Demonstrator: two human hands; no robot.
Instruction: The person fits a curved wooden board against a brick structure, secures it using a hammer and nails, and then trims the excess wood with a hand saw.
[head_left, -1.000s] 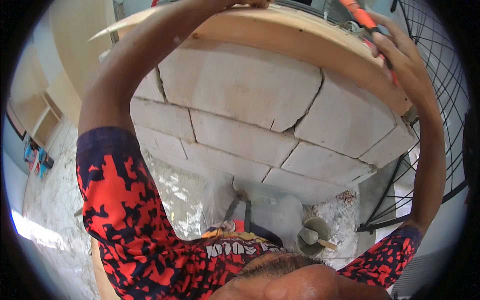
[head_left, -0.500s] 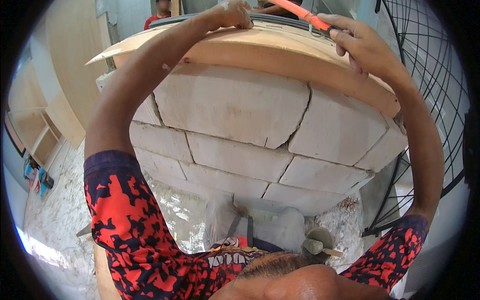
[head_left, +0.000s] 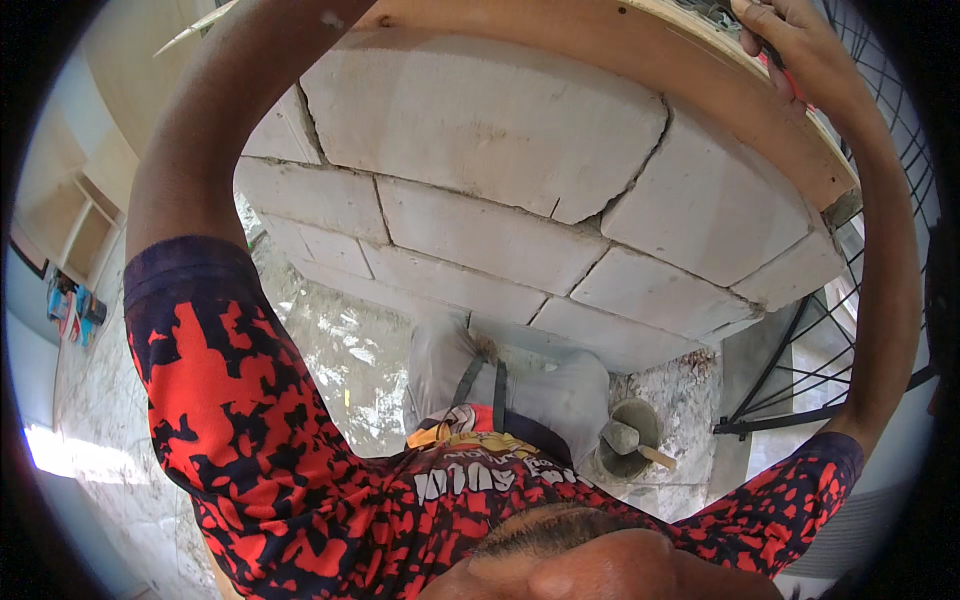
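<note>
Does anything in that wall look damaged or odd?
Yes: under the wooden board, the joint right of the large white block runs dark and jagged, widening at its lower end; the seams below look straighter.

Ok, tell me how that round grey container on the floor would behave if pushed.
Being round, the container would likely roll if tipped. The wooden-handled tool may shift too, its handle jutting over the rim.

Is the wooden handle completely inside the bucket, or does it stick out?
It sticks out: the wooden handle crosses the rim of the bucket. How deep the grey head sits, I cannot tell.
</note>
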